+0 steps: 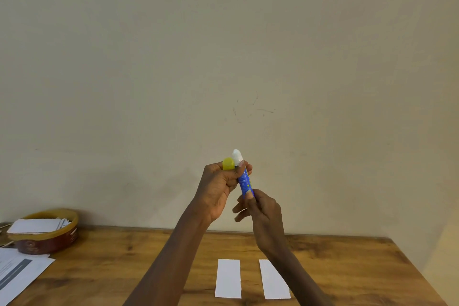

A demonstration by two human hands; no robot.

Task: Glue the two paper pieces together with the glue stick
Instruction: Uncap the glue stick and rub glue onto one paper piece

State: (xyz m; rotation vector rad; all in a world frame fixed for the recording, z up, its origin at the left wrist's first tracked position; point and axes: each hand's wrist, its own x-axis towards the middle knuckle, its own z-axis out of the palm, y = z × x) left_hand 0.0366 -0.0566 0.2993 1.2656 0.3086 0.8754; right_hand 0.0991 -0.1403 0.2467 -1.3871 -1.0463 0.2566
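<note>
My left hand: raised in front of the wall, fingers curled shut around the upper part of the glue stick, with the yellow cap pinched at my fingertips just beside the stick's tip.
My right hand: just below the left, thumb and forefinger clamped on the bottom end of the glue stick; my other fingers hang loose and spread toward the left.
Glue stick: blue tube, nearly upright and leaning a little, held in the air between both my hands, well above the worktop.
Glue tip: white, uncovered, sticking out above my left hand.
Left paper piece: white strip lying flat on the worktop below my hands, its long side running away from me.
Right paper piece: a second white strip near the first, with bare wood between them, angled slightly; my right forearm crosses over its right edge.
Worktop: brown wood grain, set against a plain cream wall.
Basket: round, at the far left corner of the worktop, holding white paper slips.
Printed sheets: just in front of the basket, at the left edge.
</note>
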